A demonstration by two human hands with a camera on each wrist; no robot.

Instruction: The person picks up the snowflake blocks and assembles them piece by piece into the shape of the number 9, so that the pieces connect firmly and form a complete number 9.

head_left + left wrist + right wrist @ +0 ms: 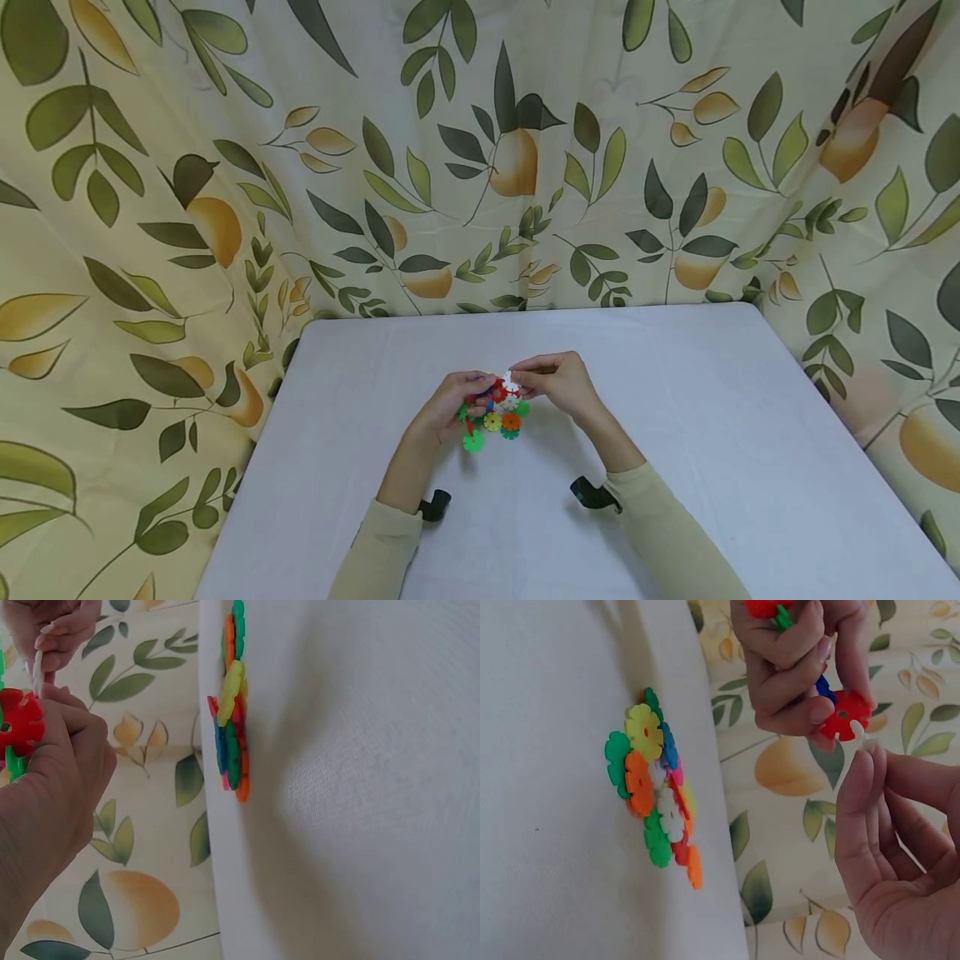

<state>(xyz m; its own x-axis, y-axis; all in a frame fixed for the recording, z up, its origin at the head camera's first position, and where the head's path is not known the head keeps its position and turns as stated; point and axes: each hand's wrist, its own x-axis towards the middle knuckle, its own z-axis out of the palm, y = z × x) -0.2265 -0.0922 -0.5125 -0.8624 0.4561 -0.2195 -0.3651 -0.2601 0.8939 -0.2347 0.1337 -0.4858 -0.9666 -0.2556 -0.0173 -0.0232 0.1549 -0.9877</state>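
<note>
My left hand (442,408) holds a string of joined plastic flower discs, with a red disc (847,714) and a blue disc (825,688) at its near end. Between thumb and fingertips, my right hand (900,840) pinches a white flower disc (859,735), its edge meeting the red disc's rim. Whether their slots are joined I cannot tell. Another red disc (21,721) and green pieces show beside the left hand in the left wrist view. Beneath both hands, a pile of loose discs lies on the table, including a yellow disc (643,732) and an orange disc (639,784).
A white cloth covers the table (675,400). Behind its far edge and along the sides hangs a leaf-and-fruit patterned curtain (465,167). Black camera mounts (592,493) stick out at both wrists.
</note>
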